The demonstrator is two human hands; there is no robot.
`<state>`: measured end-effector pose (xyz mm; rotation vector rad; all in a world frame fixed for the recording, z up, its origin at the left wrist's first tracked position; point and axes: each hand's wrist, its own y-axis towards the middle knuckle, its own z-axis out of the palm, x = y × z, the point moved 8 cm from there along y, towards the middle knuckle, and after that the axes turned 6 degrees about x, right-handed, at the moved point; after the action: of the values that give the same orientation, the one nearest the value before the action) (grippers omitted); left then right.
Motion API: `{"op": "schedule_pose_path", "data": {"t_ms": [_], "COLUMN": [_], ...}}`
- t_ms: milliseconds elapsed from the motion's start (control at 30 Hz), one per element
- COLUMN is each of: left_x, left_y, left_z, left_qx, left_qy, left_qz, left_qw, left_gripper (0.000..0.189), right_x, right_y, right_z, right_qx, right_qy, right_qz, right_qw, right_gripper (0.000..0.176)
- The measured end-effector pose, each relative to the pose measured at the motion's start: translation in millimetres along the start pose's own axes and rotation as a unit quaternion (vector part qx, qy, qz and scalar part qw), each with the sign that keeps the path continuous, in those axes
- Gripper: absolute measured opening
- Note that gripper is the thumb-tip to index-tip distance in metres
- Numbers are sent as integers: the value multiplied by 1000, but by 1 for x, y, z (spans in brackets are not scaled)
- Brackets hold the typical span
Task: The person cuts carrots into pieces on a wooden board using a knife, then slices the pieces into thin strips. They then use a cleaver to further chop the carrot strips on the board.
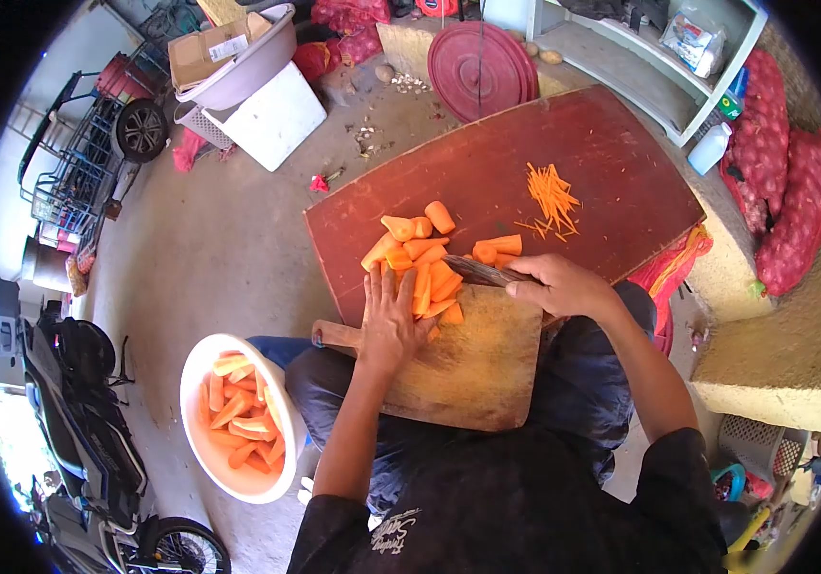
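My left hand [389,320] lies with its fingers stretched out against a heap of peeled, cut carrot pieces [425,251]. The heap straddles the table edge and the far side of a wooden cutting board [477,378], which rests across my lap. In my right hand [564,285] is the handle end of a dark knife [477,272], which points left toward the carrots. Part of its handle is hidden by my fingers. Just beyond the knife sit a few more carrot pieces [501,249]. Thin carrot strips [552,198] form a small pile farther back on the red table [410,172].
On the floor at my left stands a white tub [190,383] with several peeled carrots in it. A motorcycle [85,421] is parked farther left. Red mesh sacks [793,210] lean at the right beside a grey shelf [611,57]. A red round lid [480,72] stands behind the table.
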<state>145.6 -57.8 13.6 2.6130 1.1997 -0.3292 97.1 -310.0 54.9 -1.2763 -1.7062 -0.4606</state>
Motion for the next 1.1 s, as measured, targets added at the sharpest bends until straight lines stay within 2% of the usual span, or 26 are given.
{"op": "schedule_pose_path", "data": {"t_ms": [200,300,400,500,600,767,867,967,1100], "left_x": [5,15,10,17,23,30,37,44,49], "left_y": [19,20,10,0,-7,-5,-5,-3,7], "left_z": [2,6,-9,-8,-9,-6,2,7,12], "left_qx": [5,-14,-16,-4,-31,-26,-28,-27,-23], "left_qy": [-13,-57,-128,-204,-235,-259,-263,-267,-278], "left_qz": [-11,-10,-48,-59,-54,-67,-67,-67,-70], "left_qw": [1000,998,990,977,970,963,962,961,958], "left_gripper": [91,101,107,108,98,80,72,66,62], "right_x": [23,28,36,46,40,45,35,31,33], "right_y": [0,-16,-48,-77,-92,-75,-55,-36,-19], "right_z": [-7,-3,4,16,38,61,66,61,48], "right_qx": [-42,-71,-87,-103,-40,113,72,84,52], "right_qy": [-9,-1,22,52,75,7,-11,-12,-51], "right_qz": [21,17,16,-16,-39,48,-42,-10,-7], "right_qw": [999,997,996,993,996,992,996,996,997], "right_gripper": [29,28,26,25,26,41,40,38,35]}}
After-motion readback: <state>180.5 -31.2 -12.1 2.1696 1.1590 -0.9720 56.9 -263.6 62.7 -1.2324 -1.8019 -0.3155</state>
